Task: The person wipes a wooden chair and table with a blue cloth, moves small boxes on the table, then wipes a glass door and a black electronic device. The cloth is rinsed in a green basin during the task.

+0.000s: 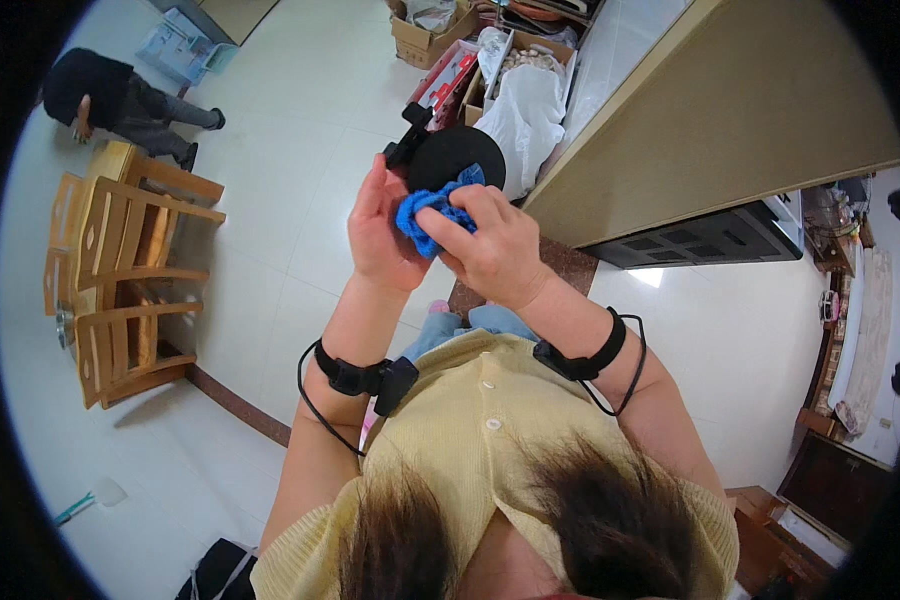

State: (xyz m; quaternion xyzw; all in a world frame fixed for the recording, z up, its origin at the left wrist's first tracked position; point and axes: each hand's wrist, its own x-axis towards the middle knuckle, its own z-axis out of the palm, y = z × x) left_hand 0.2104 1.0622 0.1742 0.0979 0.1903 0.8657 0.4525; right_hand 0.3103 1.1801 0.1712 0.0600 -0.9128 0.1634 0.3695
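Observation:
Both of my hands are raised in front of me at the upper middle of the head view. My left hand (385,225) supports a round black disc-shaped object (450,154), which has a black bracket-like part (410,135) at its left side. In the fingers of my right hand (495,240) is a bunched blue cloth (433,212), touching the lower edge of the black object and lying against my left palm. My hands and the cloth hide part of the object. Black straps with cables circle both forearms.
Wooden chairs (142,274) stand around a table at the left, near a person (112,97) in dark clothes. Cardboard boxes (420,41) and a white plastic bag (521,120) are beyond my hands. At the right is a large brownish panel (720,97).

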